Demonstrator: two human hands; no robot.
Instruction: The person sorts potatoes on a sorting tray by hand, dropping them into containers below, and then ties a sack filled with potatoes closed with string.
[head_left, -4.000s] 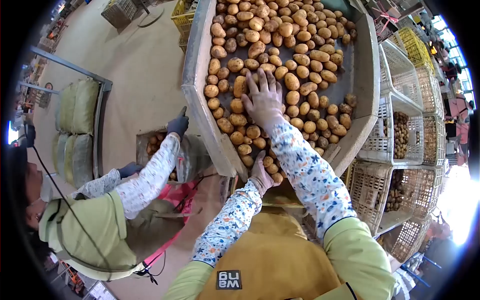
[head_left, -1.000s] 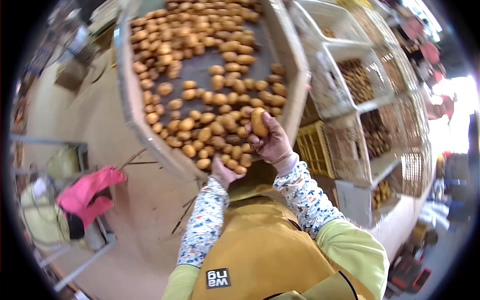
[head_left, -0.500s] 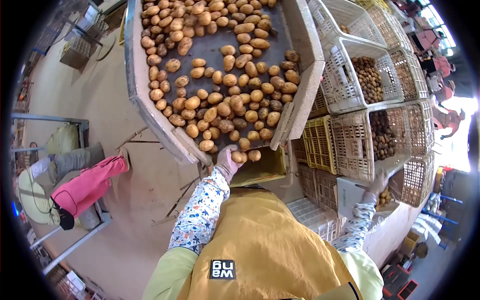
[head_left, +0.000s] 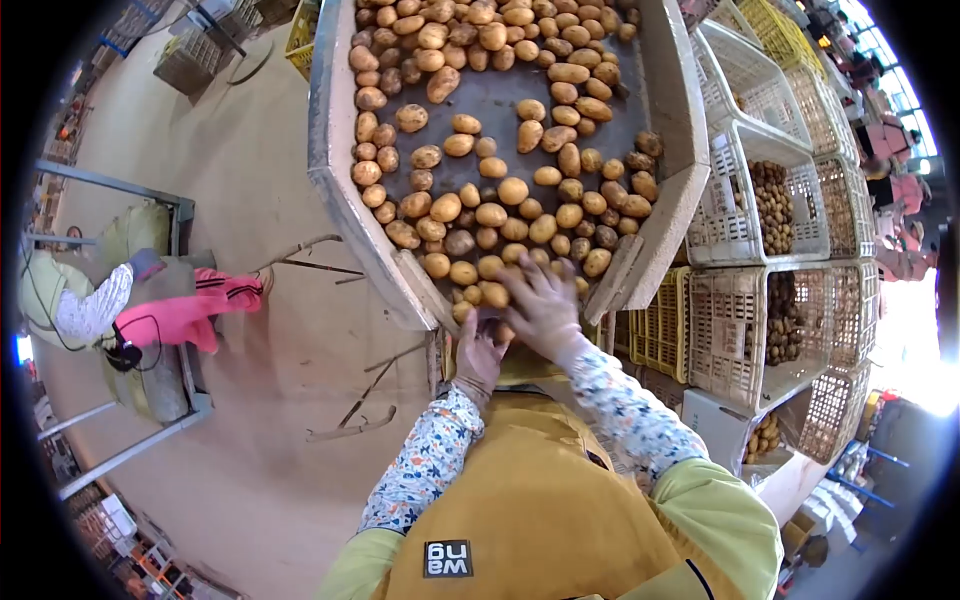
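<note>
Dozens of potatoes (head_left: 513, 191) are lying in a dark-bottomed, high-sided tray (head_left: 488, 100), crowding toward its narrowing near end, where a person's two bare hands are working. At that mouth, the right hand (head_left: 545, 310) is reaching over the nearest potatoes, blurring slightly, its fingers spreading wide apart. The left hand (head_left: 479, 355) is sitting just below, close against a single potato (head_left: 503, 331) showing between the two hands; whether its fingers are gripping anything, the view is not telling. Floral sleeves (head_left: 425, 455) are covering both forearms, while a mustard apron (head_left: 530, 490) bearing a small black label (head_left: 448, 559) is covering the wearer's front. To the right of the tray, white crates (head_left: 715, 325), some holding more potatoes, are standing in stacks beside a yellow crate (head_left: 655, 330). At far left, well apart, a co-worker (head_left: 55, 290) in light green and pink is standing near a pale sack (head_left: 130, 230).
</note>
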